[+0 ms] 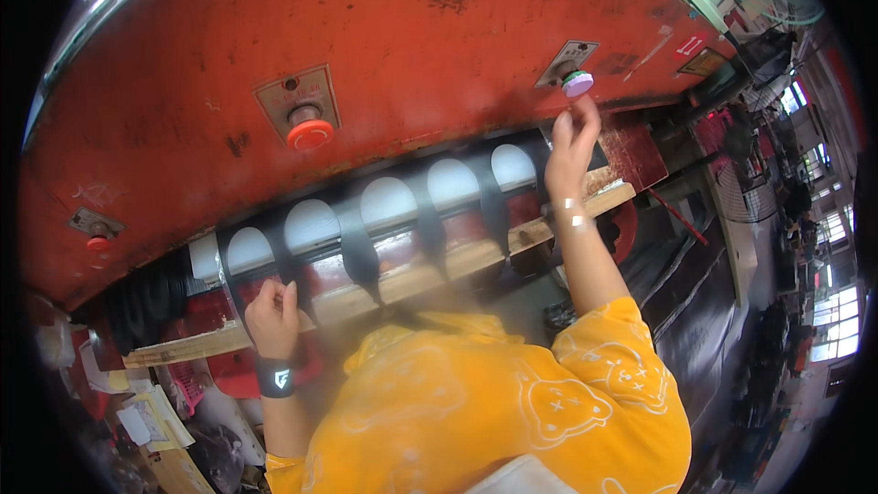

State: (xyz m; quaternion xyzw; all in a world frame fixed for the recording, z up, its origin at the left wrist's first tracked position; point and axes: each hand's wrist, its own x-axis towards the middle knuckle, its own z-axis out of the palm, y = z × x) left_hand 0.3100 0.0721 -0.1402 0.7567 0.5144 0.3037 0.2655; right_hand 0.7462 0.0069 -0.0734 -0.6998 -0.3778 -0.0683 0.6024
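A black sheet [358,252] with a row of large rounded cut-outs lies across the bed of a red machine, its strips reaching over a wooden edge board [412,276]. My left hand [272,316] is at the sheet's left part by that board, fingers curled closed; whatever is between them is hidden. Up at the right, my right hand [573,151] is raised with its fingers bent and apart, holding nothing. Its fingertips are just under a purple push button [578,83] on the red panel; whether they touch it I cannot tell.
On the red panel [412,46] are a large red mushroom button [310,133] and a smaller red button [98,242] at the left. Black material [142,306] is bunched at the bed's left end. Papers [155,421] lie at lower left. A thin red rod [679,217] juts out at right.
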